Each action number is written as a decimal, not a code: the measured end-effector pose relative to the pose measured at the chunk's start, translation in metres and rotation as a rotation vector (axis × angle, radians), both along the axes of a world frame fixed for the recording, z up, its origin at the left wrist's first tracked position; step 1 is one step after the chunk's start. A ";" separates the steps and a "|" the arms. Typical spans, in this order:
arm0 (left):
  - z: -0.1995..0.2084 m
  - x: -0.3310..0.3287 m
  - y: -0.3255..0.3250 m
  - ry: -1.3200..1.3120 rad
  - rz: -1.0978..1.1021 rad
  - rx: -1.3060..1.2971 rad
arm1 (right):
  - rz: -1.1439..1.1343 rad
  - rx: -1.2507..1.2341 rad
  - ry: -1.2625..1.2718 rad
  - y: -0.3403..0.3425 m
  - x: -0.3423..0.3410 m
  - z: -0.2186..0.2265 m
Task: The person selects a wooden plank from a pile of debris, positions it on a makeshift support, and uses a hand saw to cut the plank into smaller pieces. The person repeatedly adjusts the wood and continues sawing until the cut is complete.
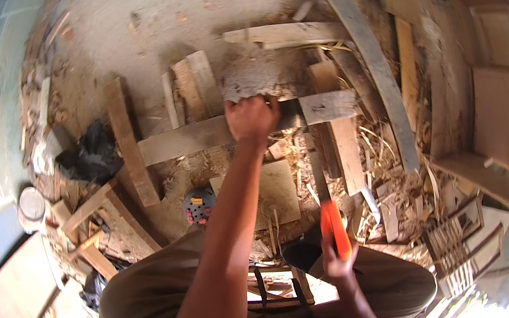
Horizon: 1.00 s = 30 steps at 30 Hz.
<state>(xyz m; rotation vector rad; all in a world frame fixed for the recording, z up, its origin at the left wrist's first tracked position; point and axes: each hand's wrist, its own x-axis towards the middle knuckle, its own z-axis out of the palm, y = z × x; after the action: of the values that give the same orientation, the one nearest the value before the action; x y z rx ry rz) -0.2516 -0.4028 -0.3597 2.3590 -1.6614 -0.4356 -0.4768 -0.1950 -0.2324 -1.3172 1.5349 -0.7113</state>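
A wooden plank (182, 142) lies crosswise in front of me on other pieces of wood. My left hand (253, 119) is closed around its middle, with the fingers over the far edge. In my right hand (339, 261) is a handsaw (332, 223), gripped by its orange handle. The saw's narrow blade (318, 172) points away from me and meets the plank to the right of my left hand. How deep the blade sits in the wood I cannot tell. Under the plank's right part stands a short pale board (348, 157).
A long grey board (359, 42) slants along the right side. Wood shavings (387, 194) and offcuts cover the floor there. At left are a brown board (127, 139), a black plastic bag (91, 155) and a round container (31, 204). A shoe with holes (199, 206) shows below the plank.
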 end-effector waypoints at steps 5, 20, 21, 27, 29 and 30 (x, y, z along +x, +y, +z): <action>0.006 -0.002 -0.003 0.012 -0.014 0.063 | -0.088 0.139 0.015 -0.106 0.062 -0.029; 0.008 0.007 -0.001 0.019 -0.024 0.159 | 0.034 0.078 0.008 -0.053 0.037 -0.034; 0.001 0.014 0.003 -0.001 0.004 0.045 | 0.058 0.043 0.006 -0.014 0.019 -0.025; 0.003 0.001 0.003 -0.020 -0.016 0.017 | -0.021 0.183 0.023 -0.007 0.001 -0.007; 0.003 -0.002 -0.004 -0.013 -0.016 -0.002 | -0.068 0.138 -0.017 -0.078 0.039 -0.033; 0.002 0.004 -0.008 -0.015 -0.013 -0.012 | -0.079 0.136 -0.031 -0.101 0.055 -0.038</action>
<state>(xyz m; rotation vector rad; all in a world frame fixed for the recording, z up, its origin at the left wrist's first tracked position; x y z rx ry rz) -0.2480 -0.4113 -0.3577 2.3492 -1.6820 -0.4105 -0.4222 -0.2958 -0.2705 -1.1451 1.5892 -0.6608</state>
